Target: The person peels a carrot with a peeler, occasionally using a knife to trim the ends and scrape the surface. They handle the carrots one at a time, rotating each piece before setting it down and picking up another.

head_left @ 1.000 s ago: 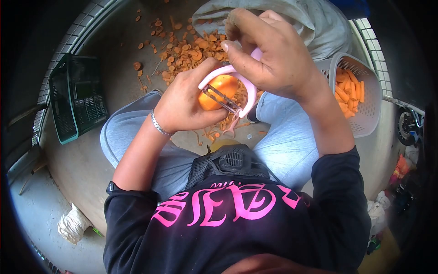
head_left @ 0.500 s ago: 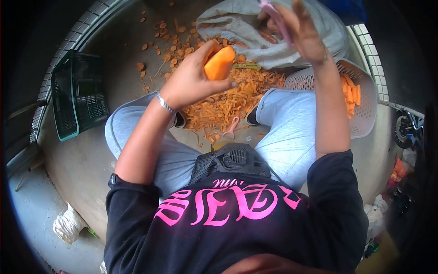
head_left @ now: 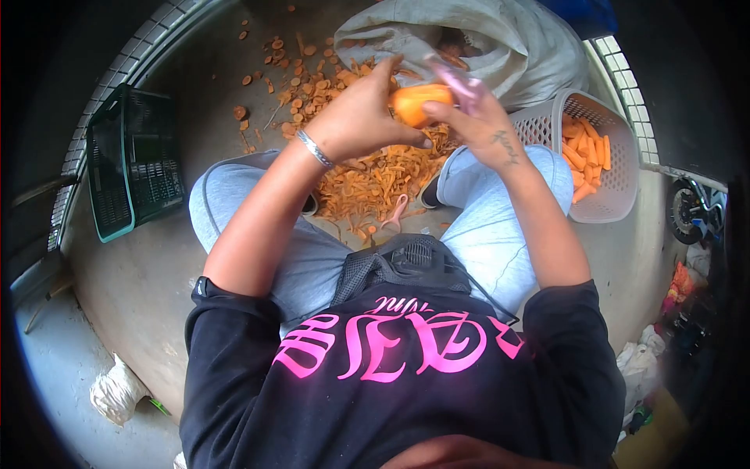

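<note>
A peeled orange carrot lies crosswise in front of me, its left end in the grasp of my left hand. The left thumb extends below the carrot. My right hand grips a pink peeler, blurred by motion, right at the carrot's other end. The right thumb seems to touch the carrot. Beneath both hands is a heap of carrot peelings on the floor. A second pink peeler rests at the near edge of that heap, between my feet.
Peeled carrots fill part of a pale perforated basket by my right knee. A whitish sack lies open ahead. Cut carrot ends are strewn ahead to the left. A dark green crate stands at far left.
My right hand has come down and left with the peeler, from above the sack to the carrot. The left hand has shifted right, and the carrot has turned more level.
</note>
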`<state>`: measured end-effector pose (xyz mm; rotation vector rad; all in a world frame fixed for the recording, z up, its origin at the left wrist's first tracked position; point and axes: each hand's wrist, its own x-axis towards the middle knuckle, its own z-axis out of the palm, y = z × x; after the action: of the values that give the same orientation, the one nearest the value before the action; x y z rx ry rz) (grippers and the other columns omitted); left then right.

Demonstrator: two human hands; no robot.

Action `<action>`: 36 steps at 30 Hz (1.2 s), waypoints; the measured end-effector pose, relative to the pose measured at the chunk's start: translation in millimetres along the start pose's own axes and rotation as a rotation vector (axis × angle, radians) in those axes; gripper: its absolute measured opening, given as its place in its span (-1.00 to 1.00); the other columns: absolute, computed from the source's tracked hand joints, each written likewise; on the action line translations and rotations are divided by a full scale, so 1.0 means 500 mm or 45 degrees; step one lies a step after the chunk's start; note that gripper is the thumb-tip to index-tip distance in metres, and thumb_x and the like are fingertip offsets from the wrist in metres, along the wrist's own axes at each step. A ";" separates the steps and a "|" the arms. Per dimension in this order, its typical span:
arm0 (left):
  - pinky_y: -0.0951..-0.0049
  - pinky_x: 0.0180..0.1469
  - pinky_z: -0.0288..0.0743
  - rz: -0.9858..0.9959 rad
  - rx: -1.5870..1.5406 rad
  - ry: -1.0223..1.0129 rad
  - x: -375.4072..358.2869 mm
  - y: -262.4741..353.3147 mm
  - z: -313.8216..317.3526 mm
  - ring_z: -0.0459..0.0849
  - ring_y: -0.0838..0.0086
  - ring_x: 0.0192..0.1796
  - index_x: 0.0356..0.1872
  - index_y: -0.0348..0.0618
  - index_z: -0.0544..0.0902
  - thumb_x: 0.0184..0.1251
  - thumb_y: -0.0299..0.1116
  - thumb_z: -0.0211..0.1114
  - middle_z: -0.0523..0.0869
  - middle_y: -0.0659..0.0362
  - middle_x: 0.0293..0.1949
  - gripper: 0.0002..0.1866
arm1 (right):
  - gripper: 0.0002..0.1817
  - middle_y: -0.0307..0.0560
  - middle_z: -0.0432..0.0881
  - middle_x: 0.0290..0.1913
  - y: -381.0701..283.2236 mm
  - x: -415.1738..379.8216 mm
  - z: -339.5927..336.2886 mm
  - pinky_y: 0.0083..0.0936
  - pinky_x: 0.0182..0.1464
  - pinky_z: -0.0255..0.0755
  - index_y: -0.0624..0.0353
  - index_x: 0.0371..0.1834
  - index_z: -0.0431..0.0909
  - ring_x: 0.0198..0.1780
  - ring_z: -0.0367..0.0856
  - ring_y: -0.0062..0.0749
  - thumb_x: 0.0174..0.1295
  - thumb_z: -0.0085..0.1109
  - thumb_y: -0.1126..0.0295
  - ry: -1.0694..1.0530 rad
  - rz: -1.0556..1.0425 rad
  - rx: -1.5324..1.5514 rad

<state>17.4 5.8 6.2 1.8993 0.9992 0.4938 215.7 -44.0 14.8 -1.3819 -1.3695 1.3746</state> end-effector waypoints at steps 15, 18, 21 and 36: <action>0.38 0.02 0.55 -0.429 0.390 0.217 -0.082 -0.035 -0.121 0.72 0.21 0.00 0.38 -0.39 0.26 0.19 0.10 0.39 0.69 -0.16 0.00 -0.09 | -0.58 -0.11 0.66 -0.15 0.014 -0.146 -0.348 -0.57 -0.09 0.40 0.20 0.21 0.53 -0.17 0.57 -0.56 0.28 0.10 0.37 0.650 0.322 -0.978; 0.39 0.02 0.53 -0.484 0.432 0.229 -0.074 -0.040 -0.117 0.73 0.18 -0.01 0.39 -0.40 0.22 0.24 0.12 0.32 0.73 -0.16 -0.12 -0.08 | -0.59 -0.05 0.68 -0.25 0.064 0.043 -0.188 -0.50 -0.25 0.47 0.17 0.12 0.58 -0.34 0.56 -0.49 0.25 -0.13 0.52 -0.009 0.237 -0.855; 0.36 0.02 0.53 -0.536 0.461 0.200 -0.067 -0.057 -0.118 0.73 0.15 -0.02 0.39 -0.41 0.22 0.26 0.12 0.30 0.73 -0.16 -0.13 -0.09 | -0.59 0.06 0.69 -0.11 0.186 0.227 -0.041 -0.30 -0.14 0.51 0.17 0.05 0.62 -0.20 0.64 -0.21 0.21 -0.14 0.57 -0.871 0.278 -1.228; 0.19 0.05 0.50 -0.714 0.574 0.026 -0.046 -0.072 -0.123 0.68 -0.01 -0.03 0.10 -0.37 0.54 0.31 0.03 0.24 0.68 -0.22 -0.07 -0.39 | -0.46 0.08 0.56 0.17 0.760 0.282 0.288 -0.27 -0.01 0.55 0.13 0.28 0.43 0.00 0.64 -0.10 0.24 0.18 0.20 -0.258 0.632 -1.128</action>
<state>-53.9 29.6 8.0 1.8714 1.6901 -0.0492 123.1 9.2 -401.9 -2.3259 -1.9907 1.2616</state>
